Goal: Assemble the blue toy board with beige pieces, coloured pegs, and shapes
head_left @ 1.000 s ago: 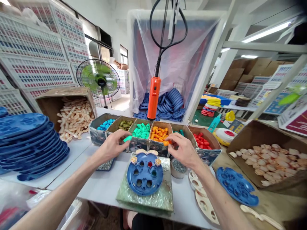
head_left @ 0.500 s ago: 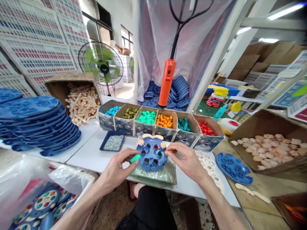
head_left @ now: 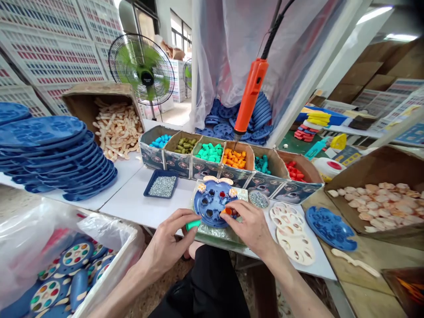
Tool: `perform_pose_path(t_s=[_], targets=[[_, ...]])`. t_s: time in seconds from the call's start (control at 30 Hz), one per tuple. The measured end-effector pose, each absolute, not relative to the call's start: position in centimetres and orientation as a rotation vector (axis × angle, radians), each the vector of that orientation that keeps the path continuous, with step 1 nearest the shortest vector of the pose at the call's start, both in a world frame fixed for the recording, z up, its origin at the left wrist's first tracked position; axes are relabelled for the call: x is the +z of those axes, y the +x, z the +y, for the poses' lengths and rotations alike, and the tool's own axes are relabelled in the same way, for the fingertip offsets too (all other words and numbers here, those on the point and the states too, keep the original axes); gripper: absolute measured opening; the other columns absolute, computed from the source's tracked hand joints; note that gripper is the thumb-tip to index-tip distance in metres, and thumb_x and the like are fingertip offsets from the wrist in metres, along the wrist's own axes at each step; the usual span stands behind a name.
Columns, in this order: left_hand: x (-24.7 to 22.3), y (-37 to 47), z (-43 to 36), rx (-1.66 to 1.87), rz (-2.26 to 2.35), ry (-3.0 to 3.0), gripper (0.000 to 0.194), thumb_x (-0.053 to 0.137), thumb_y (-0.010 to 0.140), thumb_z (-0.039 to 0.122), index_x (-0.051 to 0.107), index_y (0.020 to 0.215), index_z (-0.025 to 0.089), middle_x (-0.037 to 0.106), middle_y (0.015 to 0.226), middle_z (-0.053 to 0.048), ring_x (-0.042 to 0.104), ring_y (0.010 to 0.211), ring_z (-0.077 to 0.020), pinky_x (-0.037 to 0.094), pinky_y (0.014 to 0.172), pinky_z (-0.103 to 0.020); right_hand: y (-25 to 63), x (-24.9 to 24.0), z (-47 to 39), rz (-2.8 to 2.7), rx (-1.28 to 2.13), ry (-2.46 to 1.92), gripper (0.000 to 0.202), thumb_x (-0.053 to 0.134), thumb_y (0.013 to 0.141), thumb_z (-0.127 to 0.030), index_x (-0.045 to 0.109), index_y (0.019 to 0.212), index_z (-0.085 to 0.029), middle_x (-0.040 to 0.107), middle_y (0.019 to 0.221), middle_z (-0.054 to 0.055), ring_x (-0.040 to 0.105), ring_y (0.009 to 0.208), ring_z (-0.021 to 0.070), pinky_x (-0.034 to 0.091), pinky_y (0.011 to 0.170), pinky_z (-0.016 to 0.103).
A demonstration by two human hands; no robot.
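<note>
A round blue plastic plate (head_left: 206, 211) with several holes lies on a wrapped pad (head_left: 212, 232) in front of me. It has two cream flower pieces and a cream curved strip along its far edge. My left hand (head_left: 172, 234) pinches a mint-green plastic peg (head_left: 193, 225) just off the plate's near left edge. Over the plate's right side, my right hand (head_left: 250, 223) pinches an orange plastic peg (head_left: 227, 211) at one of the holes. Whether that peg has entered the hole is hidden by my fingers. A dark red piece (head_left: 222, 194) shows in another hole.
Open boxes (head_left: 228, 173) of coloured pegs stand in a row behind the plate. An orange electric screwdriver (head_left: 251, 97) hangs above them. A screw tray (head_left: 160, 184) lies left, cream discs (head_left: 294, 240) right. Stacked blue plates (head_left: 59, 163) rise at far left.
My right hand has moved inward from the plate's right edge, bringing the orange peg over the plate. My left hand still holds the mint-green peg near the left edge. The camera view has shifted.
</note>
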State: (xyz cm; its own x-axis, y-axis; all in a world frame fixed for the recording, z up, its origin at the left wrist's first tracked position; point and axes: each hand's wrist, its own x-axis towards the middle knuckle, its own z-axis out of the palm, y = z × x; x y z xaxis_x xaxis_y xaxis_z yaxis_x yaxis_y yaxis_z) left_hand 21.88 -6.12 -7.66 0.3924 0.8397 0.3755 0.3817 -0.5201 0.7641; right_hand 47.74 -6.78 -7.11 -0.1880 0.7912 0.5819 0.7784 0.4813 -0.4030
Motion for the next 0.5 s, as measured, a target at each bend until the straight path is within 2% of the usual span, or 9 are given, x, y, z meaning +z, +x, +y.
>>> perform_pose_path(t_s=[0.1,0.23,0.33,0.4,0.5], targets=[[-7.84,21.89,-6.29,1.06,1.021,2.061,0.023,0.061,0.099,0.021,0.077,0.114,0.028,0.072,0.117,-0.006,0.073,0.106,-0.0194,0.06,0.086,-0.026,47.4,-7.44,-6.57,-2.024,-0.08,-1.36,0.014,0.073,0.097,-0.033,0.071,0.099,-0.02,0.076,0.094,0.007,0.073,0.088,0.0244,0.056,0.079,0.037],[-8.02,22.06,-6.45,1.071,1.033,2.016,0.02,0.063,0.097,0.022,0.078,0.109,0.026,0.073,0.114,-0.006,0.074,0.087,-0.0158,0.059,0.065,-0.021,47.72,-7.62,-6.48,-2.106,-0.047,-1.411,0.02,0.077,0.093,-0.032,0.072,0.109,-0.02,0.076,0.102,0.008,0.071,0.098,0.0276,0.056,0.085,0.04],[-8.21,22.22,-6.5,1.064,1.024,2.011,0.019,0.062,0.096,0.022,0.077,0.107,0.025,0.073,0.112,-0.005,0.069,0.069,-0.0105,0.059,0.064,-0.022,48.02,-7.46,-6.56,-2.167,0.015,-1.421,0.018,0.072,0.095,-0.025,0.072,0.113,-0.022,0.075,0.104,0.007,0.069,0.099,0.0267,0.056,0.086,0.04],[-8.37,22.31,-6.49,1.048,1.047,2.011,0.021,0.062,0.095,0.021,0.075,0.111,0.025,0.074,0.109,-0.004,0.067,0.067,-0.0096,0.058,0.064,-0.022,48.06,-7.24,-6.57,-2.199,0.029,-1.445,0.014,0.07,0.097,-0.025,0.073,0.11,-0.023,0.074,0.101,0.006,0.068,0.097,0.0262,0.055,0.083,0.04],[-8.62,22.39,-6.47,1.014,1.136,1.992,0.023,0.064,0.092,0.021,0.07,0.114,0.026,0.072,0.09,0.002,0.064,0.061,-0.0093,0.056,0.063,-0.022,48.02,-6.98,-6.43,-2.234,0.009,-1.496,0.01,0.071,0.097,-0.031,0.074,0.104,-0.024,0.072,0.094,0.006,0.067,0.094,0.0266,0.053,0.08,0.039]])
